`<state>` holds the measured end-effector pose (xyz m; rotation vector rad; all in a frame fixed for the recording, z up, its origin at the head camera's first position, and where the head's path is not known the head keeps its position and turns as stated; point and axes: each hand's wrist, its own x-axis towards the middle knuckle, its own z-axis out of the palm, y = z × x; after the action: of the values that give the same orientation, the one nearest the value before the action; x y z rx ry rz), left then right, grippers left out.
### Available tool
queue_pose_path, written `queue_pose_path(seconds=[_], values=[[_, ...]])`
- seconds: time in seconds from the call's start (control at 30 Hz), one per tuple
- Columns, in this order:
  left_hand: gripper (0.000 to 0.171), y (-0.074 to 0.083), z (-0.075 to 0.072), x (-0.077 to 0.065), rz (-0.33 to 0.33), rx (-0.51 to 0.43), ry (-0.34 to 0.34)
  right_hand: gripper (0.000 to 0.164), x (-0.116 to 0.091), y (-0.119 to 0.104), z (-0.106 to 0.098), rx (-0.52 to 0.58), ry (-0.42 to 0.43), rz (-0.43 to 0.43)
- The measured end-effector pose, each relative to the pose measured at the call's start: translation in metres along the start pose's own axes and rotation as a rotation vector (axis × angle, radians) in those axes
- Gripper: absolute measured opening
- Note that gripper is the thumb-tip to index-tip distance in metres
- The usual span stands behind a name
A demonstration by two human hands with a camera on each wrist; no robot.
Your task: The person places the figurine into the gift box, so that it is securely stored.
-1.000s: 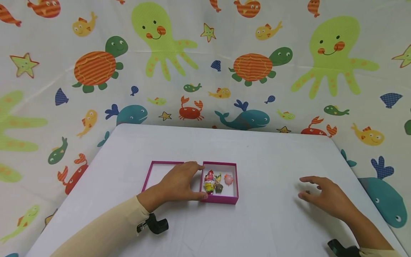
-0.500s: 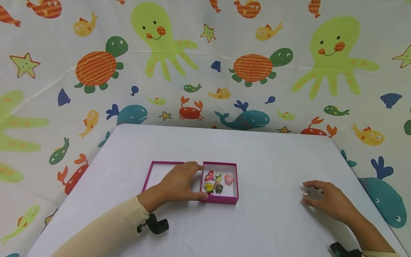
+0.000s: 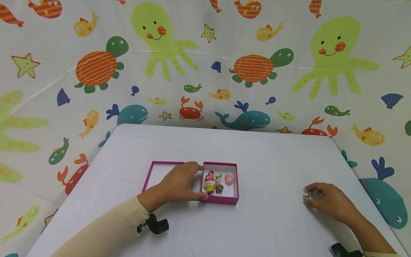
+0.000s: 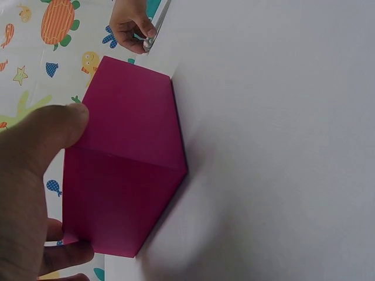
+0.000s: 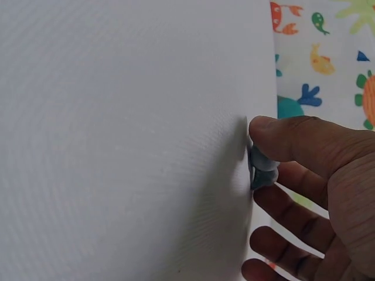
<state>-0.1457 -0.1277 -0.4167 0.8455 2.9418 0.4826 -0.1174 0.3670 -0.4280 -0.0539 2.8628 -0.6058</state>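
One small grey figure (image 3: 306,196) pinched in my right grip (image 3: 330,200), three o'clock from the magenta box (image 3: 222,200), my left grip (image 3: 178,182) clasping that box's nine-o'clock side

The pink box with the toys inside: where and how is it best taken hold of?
Probably by the left end of the pink box, coming from the left, spanning its near and far corners, as the left hand does. The top stands open with small toys inside, so the flat outer walls seem the safer grip.
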Motion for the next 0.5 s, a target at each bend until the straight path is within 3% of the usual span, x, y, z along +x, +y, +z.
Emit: queue_pose_path(seconds=[0.5], values=[[0.092, 0.0010, -0.0004, -0.0006, -0.013, 0.008, -0.013, 0.048, 0.0030, 0.0020, -0.0015, -0.009, -0.026, 0.029]])
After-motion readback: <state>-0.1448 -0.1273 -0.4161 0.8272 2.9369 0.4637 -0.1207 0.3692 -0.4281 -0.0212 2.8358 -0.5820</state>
